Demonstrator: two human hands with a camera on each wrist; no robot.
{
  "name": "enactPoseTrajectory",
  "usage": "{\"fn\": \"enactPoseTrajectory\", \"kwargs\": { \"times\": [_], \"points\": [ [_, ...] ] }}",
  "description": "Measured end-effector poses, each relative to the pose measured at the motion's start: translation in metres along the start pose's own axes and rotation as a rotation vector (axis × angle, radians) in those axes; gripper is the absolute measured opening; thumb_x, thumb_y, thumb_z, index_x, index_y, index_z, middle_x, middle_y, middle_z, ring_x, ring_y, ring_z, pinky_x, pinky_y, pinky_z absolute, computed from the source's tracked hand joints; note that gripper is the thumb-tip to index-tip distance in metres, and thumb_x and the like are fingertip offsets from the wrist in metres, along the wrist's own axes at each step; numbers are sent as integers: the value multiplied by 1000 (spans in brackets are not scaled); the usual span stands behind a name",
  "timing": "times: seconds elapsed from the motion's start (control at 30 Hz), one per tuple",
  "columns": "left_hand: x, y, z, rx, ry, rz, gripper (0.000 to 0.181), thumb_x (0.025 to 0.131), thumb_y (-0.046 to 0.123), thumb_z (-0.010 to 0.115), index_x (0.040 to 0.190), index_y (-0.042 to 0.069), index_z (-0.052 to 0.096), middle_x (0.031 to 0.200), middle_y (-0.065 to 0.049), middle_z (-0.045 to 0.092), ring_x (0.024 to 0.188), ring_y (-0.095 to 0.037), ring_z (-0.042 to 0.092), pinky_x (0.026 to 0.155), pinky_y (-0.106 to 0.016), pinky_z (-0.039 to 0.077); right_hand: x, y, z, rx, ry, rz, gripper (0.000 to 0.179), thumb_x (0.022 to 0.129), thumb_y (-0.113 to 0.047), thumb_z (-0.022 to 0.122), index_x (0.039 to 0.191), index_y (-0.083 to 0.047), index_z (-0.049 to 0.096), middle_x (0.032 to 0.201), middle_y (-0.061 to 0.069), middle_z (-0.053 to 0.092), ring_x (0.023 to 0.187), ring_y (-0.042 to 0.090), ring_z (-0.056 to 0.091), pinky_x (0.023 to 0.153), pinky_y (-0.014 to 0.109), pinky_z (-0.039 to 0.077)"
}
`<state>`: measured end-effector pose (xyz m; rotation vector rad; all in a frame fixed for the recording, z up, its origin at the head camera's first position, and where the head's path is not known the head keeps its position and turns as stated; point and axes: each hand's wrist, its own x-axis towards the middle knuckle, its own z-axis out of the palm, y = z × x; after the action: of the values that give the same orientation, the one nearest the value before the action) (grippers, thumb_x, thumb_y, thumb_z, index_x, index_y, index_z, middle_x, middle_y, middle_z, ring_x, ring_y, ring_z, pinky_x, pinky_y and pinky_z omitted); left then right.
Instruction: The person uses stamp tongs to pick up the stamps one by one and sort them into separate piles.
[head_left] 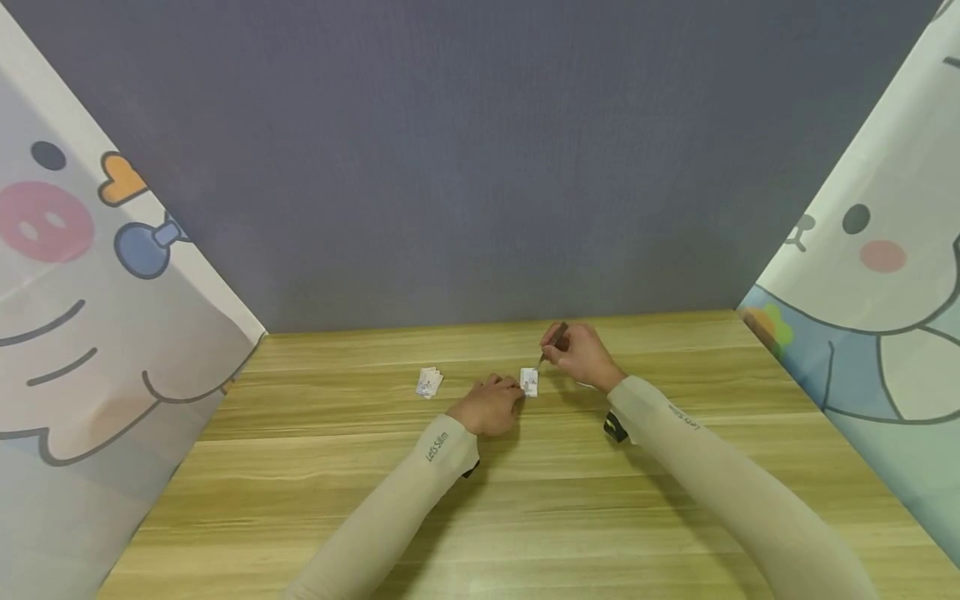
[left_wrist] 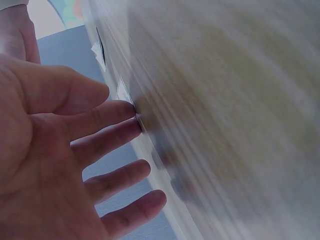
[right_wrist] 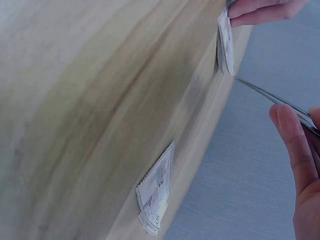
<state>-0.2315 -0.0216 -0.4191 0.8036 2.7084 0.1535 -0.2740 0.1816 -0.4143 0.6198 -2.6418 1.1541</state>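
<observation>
My right hand (head_left: 585,357) pinches a pair of metal tweezers (right_wrist: 270,96) between thumb and fingers. The tweezers' tips meet the corner of a small pile of postage stamps (head_left: 529,382), pale with toothed edges. From the other side, my left hand (head_left: 491,406) rests its fingertips on the near edge of that pile, palm down. In the left wrist view the left hand's fingers (left_wrist: 112,117) are spread and fairly straight, two of them at the stamp's edge. The right wrist view shows the pile lifted a little at the tweezers' end.
A second fanned pile of stamps (head_left: 429,382) lies left of my left hand. More stamps (right_wrist: 156,192) lie on the wooden table (head_left: 525,517) beneath my right hand, mostly hidden in the head view. A grey panel (head_left: 480,167) stands behind the table, with cartoon-printed sheets (head_left: 90,350) at both sides.
</observation>
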Motion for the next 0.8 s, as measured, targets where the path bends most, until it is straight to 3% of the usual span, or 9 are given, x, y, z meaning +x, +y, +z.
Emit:
{"fn": "enactPoseTrajectory", "kwargs": {
  "times": [0.5, 0.8],
  "points": [
    [0, 0, 1, -19, -7, 3, 43, 99, 20, 46, 142, 20, 46, 144, 5, 38, 136, -19, 27, 110, -48, 23, 1, -1, -4, -6, 4, 45, 6, 91, -10, 63, 90, -6, 67, 78, 8, 68, 69, 18, 65, 61, 32, 54],
    [-2, 1, 0, -28, -28, 1, 43, 100, 21, 46, 143, 21, 44, 145, 4, 36, 137, -21, 25, 111, -49, 22, 1, -4, -8, -45, 25, 61, 7, 91, -11, 63, 91, -5, 68, 78, 8, 68, 66, 14, 62, 60, 33, 53]
  ]
}}
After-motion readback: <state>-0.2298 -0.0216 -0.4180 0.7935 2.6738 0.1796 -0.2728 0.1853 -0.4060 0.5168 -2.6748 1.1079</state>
